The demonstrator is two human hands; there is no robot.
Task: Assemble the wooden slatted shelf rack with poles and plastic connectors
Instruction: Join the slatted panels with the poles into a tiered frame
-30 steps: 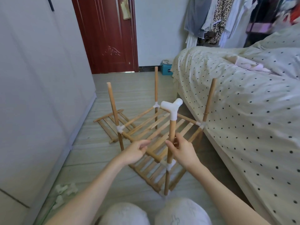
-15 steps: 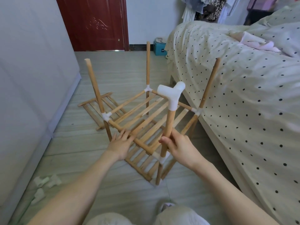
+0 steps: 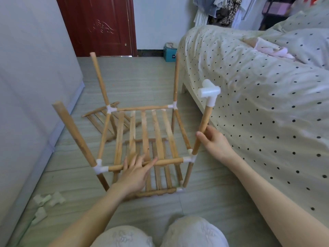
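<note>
Spare plastic connectors [image 3: 47,202] lie on the floor at 8 o'clock. Rack [image 3: 144,139] stands at centre. Left hand [image 3: 136,172], fingers straight, presses the near rail [image 3: 165,162], likely to steady the frame. Right hand [image 3: 213,142] pinches the capped pole [image 3: 203,129] at 3 o'clock, probably seating it. Spare slatted shelf [image 3: 103,118] lies at 10 o'clock. The bed [image 3: 258,104] crowds the right side.
</note>
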